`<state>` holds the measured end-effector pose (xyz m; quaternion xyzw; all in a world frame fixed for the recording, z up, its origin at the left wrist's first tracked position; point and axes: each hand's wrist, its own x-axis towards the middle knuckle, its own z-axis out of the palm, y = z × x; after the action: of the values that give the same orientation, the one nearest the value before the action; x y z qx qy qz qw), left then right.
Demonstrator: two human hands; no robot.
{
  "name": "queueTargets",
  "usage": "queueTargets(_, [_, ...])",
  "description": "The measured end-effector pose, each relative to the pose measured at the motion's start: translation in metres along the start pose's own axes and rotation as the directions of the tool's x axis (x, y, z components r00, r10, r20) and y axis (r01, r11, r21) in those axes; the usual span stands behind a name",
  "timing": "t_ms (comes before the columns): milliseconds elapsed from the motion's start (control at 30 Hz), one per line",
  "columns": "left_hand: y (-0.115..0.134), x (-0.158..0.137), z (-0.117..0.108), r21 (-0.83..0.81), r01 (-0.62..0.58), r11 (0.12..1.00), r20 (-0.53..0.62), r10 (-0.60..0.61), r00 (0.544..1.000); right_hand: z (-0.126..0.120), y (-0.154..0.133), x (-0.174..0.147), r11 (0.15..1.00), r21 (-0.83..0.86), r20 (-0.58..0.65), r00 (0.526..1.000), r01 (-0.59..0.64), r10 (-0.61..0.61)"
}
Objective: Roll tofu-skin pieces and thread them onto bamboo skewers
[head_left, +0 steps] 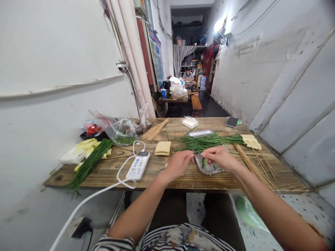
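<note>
My left hand [180,164] is closed in a pinch just above the front part of the table, at the left edge of a clear plastic tray [209,170]. My right hand [220,157] pinches over the same tray, its fingertips close to those of the left. Thin green chives [195,152] run between the two sets of fingertips; their exact ends are hidden. Behind the hands a long pile of chives [209,140] lies across the tray. Beside the pile's right end are pale yellow tofu-skin pieces [251,141]. Left of my hands sits a stack of tofu-skin squares [162,148].
Bamboo skewers lie at the right [252,167] and the back [155,129]. A power strip [138,166] with a white cable, a chive bunch [91,162] and plastic bags [123,130] are on the left. A white box [190,122] and phone [231,121] lie behind. A person [187,74] sits far back.
</note>
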<state>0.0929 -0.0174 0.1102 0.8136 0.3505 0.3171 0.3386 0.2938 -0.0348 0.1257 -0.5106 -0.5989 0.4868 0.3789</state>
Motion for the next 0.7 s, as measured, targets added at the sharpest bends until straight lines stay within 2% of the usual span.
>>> queueTargets(67, [-0.002,0.003,0.011,-0.222,0.065,0.973,-0.018,-0.071,0.997,0.006,0.004,0.001,0.995,0.097,-0.058,0.998,0.004,0.001])
queueTargets(133, [-0.002,0.007,0.020,-0.415,0.155,0.897,0.012,-0.165,0.986,0.011,0.009,0.002,0.989,0.145,-0.112,0.994,0.025,-0.009])
queueTargets(200, [-0.001,0.009,0.026,-0.503,0.223,0.835,0.031,-0.240,0.970,0.016,0.016,0.003,0.983,0.180,-0.166,0.986,0.044,-0.014])
queueTargets(233, [0.000,0.010,0.028,-0.498,0.228,0.837,0.011,-0.256,0.967,0.019,0.019,0.003,0.978,0.204,-0.193,0.981,0.052,-0.012])
queueTargets(300, [0.002,0.010,0.030,-0.370,0.190,0.910,-0.090,-0.238,0.967,0.026,0.024,0.003,0.963,0.261,-0.249,0.969,0.063,0.004])
queueTargets(367, [0.004,0.009,0.031,-0.165,0.138,0.977,-0.207,-0.171,0.963,0.034,0.026,0.003,0.945,0.316,-0.308,0.951,0.081,0.021])
queueTargets(433, [0.005,0.008,0.033,-0.026,0.122,0.992,-0.294,-0.125,0.948,0.044,0.028,0.003,0.934,0.341,-0.362,0.932,0.107,0.026])
queueTargets(500, [0.005,0.007,0.035,0.011,0.147,0.989,-0.345,-0.134,0.929,0.053,0.031,0.004,0.933,0.336,-0.407,0.913,0.127,0.022])
queueTargets(567, [0.005,0.007,0.037,0.034,0.176,0.984,-0.360,-0.152,0.920,0.062,0.035,0.005,0.938,0.319,-0.446,0.895,0.134,0.023])
queueTargets(700, [0.006,0.002,0.040,0.154,0.170,0.973,-0.267,-0.125,0.956,0.072,0.043,0.007,0.950,0.268,-0.531,0.848,0.163,0.005])
